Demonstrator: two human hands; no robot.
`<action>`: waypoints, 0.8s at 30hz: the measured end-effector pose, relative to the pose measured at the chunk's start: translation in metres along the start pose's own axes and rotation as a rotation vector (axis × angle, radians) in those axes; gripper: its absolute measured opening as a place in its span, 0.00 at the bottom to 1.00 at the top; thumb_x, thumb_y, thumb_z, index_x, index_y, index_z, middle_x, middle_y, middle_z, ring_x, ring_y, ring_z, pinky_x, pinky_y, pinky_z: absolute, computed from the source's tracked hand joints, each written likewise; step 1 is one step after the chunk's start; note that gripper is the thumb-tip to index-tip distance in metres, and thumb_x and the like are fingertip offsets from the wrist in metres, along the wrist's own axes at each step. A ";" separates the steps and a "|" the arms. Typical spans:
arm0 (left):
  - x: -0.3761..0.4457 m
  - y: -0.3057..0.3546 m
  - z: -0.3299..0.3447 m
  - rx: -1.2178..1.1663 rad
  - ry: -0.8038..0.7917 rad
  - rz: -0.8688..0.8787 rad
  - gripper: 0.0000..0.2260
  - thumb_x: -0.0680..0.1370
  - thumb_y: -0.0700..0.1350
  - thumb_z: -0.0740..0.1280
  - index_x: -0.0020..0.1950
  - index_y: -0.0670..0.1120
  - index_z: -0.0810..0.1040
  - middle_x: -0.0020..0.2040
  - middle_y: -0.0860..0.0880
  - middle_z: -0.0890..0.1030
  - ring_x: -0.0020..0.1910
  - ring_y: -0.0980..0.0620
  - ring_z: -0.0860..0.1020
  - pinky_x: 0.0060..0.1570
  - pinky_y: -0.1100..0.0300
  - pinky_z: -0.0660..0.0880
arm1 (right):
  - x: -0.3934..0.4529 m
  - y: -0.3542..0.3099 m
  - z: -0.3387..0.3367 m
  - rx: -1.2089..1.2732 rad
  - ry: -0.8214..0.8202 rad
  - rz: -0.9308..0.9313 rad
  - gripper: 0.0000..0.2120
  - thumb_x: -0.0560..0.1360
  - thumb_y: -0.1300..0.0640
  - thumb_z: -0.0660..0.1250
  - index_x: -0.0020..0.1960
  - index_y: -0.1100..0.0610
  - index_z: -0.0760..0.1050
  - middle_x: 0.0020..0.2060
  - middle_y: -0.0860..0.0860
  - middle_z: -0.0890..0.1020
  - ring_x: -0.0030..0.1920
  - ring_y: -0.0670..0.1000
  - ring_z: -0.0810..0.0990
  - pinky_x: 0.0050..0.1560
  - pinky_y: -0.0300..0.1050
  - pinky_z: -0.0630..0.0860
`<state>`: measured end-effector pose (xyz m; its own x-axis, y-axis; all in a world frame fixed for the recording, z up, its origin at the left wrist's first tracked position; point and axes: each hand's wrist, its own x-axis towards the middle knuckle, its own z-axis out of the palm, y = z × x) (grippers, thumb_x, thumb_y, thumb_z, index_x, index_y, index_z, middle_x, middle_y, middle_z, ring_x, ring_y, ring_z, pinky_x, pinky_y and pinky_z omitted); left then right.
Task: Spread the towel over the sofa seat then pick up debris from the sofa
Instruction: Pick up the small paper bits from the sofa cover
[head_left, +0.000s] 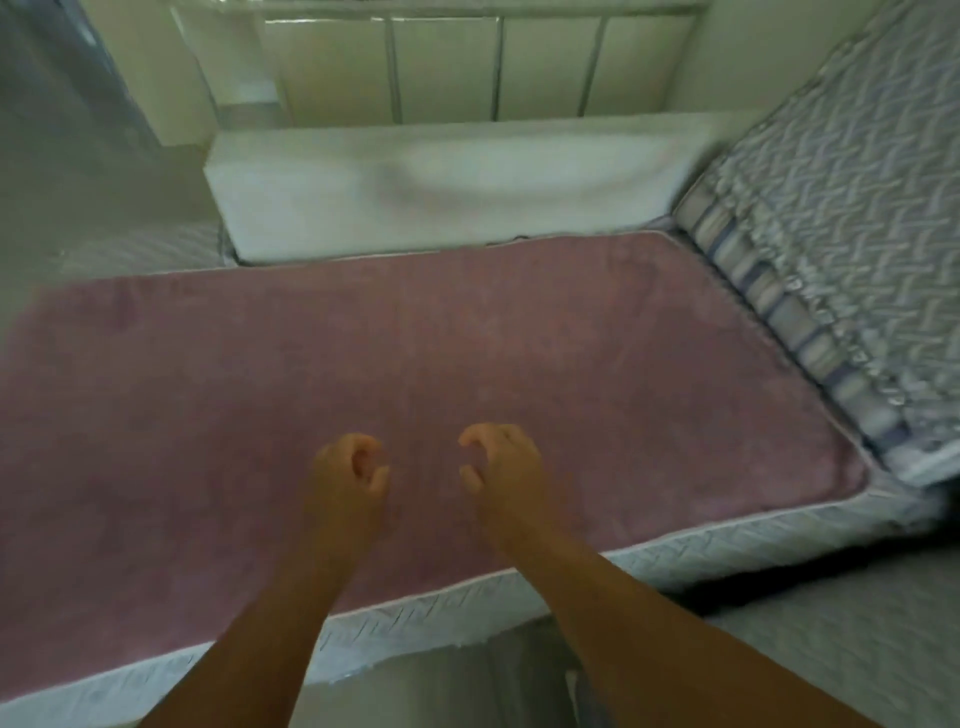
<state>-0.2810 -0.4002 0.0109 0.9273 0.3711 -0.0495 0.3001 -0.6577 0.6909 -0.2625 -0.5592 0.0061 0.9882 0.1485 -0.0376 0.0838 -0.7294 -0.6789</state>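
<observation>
A dusty-pink towel (467, 338) lies flat over the sofa seat (727, 535), covering nearly all of it; only the seat's pale quilted front edge shows. My left hand (348, 467) is over the towel's near middle, fingers curled in tight with the thumb against them, and nothing shows inside. Beside it, my right hand (501, 462) is loosely curled, with a gap between thumb and fingers and nothing in it. I cannot tell whether either hand touches the towel. No debris is visible on the towel; the picture is blurred.
A white cushion (441, 187) runs along the back of the seat, below a pale barred frame (441, 67). A grey-blue quilted cushion (831, 234) slopes up at the right. Grey floor (831, 649) lies at the bottom right.
</observation>
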 end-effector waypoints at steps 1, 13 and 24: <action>0.002 0.021 -0.009 -0.010 0.011 0.029 0.10 0.72 0.34 0.68 0.53 0.38 0.77 0.47 0.39 0.78 0.43 0.46 0.73 0.44 0.58 0.66 | 0.004 -0.007 -0.022 0.031 0.041 0.010 0.14 0.72 0.63 0.64 0.57 0.56 0.74 0.55 0.56 0.75 0.56 0.57 0.72 0.55 0.49 0.70; -0.033 0.302 -0.023 -0.304 -0.042 0.252 0.10 0.74 0.40 0.66 0.55 0.44 0.76 0.47 0.44 0.81 0.43 0.47 0.77 0.46 0.56 0.74 | -0.021 -0.032 -0.274 0.307 0.565 0.183 0.14 0.71 0.61 0.66 0.57 0.57 0.74 0.53 0.55 0.78 0.54 0.54 0.75 0.54 0.47 0.70; -0.152 0.406 0.028 -0.511 -0.385 0.500 0.07 0.72 0.44 0.66 0.48 0.55 0.75 0.38 0.59 0.76 0.33 0.66 0.75 0.33 0.74 0.70 | -0.152 -0.002 -0.375 0.528 1.060 0.410 0.12 0.73 0.59 0.65 0.55 0.52 0.73 0.47 0.47 0.77 0.47 0.45 0.76 0.48 0.37 0.72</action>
<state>-0.2939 -0.7421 0.2782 0.9645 -0.2004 0.1717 -0.2230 -0.2704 0.9366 -0.3652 -0.8312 0.2882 0.5663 -0.8146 0.1258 -0.0733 -0.2018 -0.9767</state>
